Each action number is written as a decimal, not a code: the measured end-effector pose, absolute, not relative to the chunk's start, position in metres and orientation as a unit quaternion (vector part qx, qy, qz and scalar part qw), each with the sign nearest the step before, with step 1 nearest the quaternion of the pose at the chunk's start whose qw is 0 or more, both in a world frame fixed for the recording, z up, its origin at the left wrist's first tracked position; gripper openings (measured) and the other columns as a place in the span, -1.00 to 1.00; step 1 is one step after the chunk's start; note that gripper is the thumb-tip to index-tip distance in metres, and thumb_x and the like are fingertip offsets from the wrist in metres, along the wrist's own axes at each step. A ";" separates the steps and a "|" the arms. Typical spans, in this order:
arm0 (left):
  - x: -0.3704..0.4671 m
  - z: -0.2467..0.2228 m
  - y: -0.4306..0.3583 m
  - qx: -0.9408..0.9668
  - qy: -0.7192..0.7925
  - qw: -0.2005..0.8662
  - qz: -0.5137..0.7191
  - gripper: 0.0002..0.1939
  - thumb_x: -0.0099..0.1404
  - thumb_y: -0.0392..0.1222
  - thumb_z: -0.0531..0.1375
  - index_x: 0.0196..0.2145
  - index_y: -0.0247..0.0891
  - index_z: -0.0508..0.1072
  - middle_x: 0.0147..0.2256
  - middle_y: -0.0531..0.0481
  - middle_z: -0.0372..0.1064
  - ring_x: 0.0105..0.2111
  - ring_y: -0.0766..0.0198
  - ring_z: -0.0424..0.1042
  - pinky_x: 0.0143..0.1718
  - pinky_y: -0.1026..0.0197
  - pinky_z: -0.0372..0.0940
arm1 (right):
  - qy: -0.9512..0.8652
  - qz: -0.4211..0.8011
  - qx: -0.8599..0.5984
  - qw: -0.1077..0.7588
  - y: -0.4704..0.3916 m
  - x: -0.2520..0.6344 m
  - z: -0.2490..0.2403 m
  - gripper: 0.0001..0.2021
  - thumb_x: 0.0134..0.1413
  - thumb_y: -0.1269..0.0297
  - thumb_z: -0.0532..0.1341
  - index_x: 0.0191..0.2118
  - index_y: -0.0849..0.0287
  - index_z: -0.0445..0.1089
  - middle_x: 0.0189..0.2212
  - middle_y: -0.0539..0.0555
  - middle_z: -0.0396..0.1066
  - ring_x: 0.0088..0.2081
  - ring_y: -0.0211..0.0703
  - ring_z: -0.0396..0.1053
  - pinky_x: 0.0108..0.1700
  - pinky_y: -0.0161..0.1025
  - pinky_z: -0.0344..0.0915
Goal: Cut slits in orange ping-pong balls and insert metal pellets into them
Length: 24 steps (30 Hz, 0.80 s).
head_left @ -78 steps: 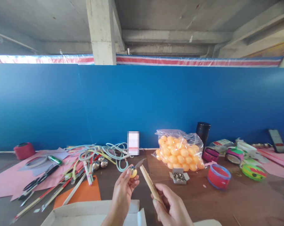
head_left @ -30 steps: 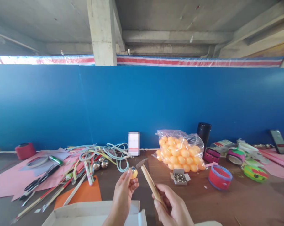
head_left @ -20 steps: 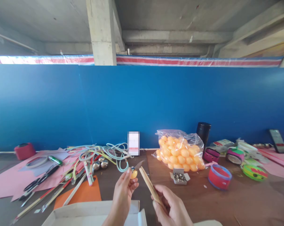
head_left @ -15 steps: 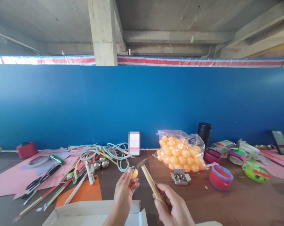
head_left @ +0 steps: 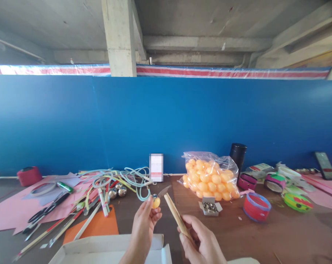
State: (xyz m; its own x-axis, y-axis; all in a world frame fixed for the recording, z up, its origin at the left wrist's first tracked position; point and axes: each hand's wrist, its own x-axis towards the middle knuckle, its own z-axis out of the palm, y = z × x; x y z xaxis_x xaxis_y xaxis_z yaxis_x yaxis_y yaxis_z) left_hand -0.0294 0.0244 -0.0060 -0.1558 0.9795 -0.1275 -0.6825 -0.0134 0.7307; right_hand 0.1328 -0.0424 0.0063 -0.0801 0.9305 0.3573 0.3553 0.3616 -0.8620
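Note:
My left hand [head_left: 145,222] is closed around a small orange ball [head_left: 155,202], holding it up between thumb and fingers. A dark, shiny patch shows at the ball's upper part; what it is I cannot make out. A hammer [head_left: 176,212] with a pale wooden handle is gripped in my right hand [head_left: 200,236]. Its dark, wedge-shaped head points left and sits just beside and above the ball; whether they touch is unclear. Right of the hammer stands a small open box [head_left: 210,208] of shiny metal tacks. Behind it lies a clear plastic bag [head_left: 210,179] full of orange balls.
A shallow white cardboard box [head_left: 111,244] lies in front, left of my forearm. Further left are orange paper [head_left: 111,223], scissors [head_left: 46,211], shiny metal balls [head_left: 122,191] and tangled cords [head_left: 133,176]. To the right are a red-and-blue tape roll [head_left: 256,207] and a black cylinder [head_left: 238,157].
The whole view has shifted very slightly. Both hands keep their hold on the ball and the hammer, with almost no movement between them.

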 end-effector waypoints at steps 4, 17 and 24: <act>-0.029 -0.006 0.024 0.213 0.344 0.615 0.677 -0.71 0.00 -0.09 0.30 -0.39 -0.36 0.40 -0.53 0.04 0.30 -0.56 0.43 0.33 -0.54 0.37 0.30 | -0.669 0.303 -0.481 0.479 -0.042 0.132 0.006 -0.73 -0.01 0.21 0.10 -0.17 0.18 0.32 -0.41 0.09 0.43 -0.45 -0.18 0.39 -0.38 -0.30 0.35; -0.031 -0.007 0.024 0.210 0.332 0.615 0.684 -0.72 -0.04 -0.13 0.32 -0.41 -0.36 0.41 -0.54 0.02 0.33 -0.55 0.41 0.35 -0.52 0.35 0.31 | -0.667 0.309 -0.484 0.476 -0.042 0.133 0.008 -0.71 -0.01 0.19 0.10 -0.16 0.17 0.32 -0.39 0.10 0.44 -0.40 -0.15 0.40 -0.39 -0.31 0.34; -0.030 -0.008 0.022 0.220 0.324 0.620 0.680 -0.74 -0.04 -0.16 0.32 -0.39 -0.36 0.42 -0.53 0.03 0.34 -0.55 0.41 0.34 -0.51 0.36 0.30 | -0.667 0.315 -0.481 0.473 -0.042 0.133 0.010 -0.72 0.00 0.20 0.09 -0.16 0.17 0.31 -0.39 0.09 0.43 -0.48 -0.21 0.37 -0.44 -0.33 0.33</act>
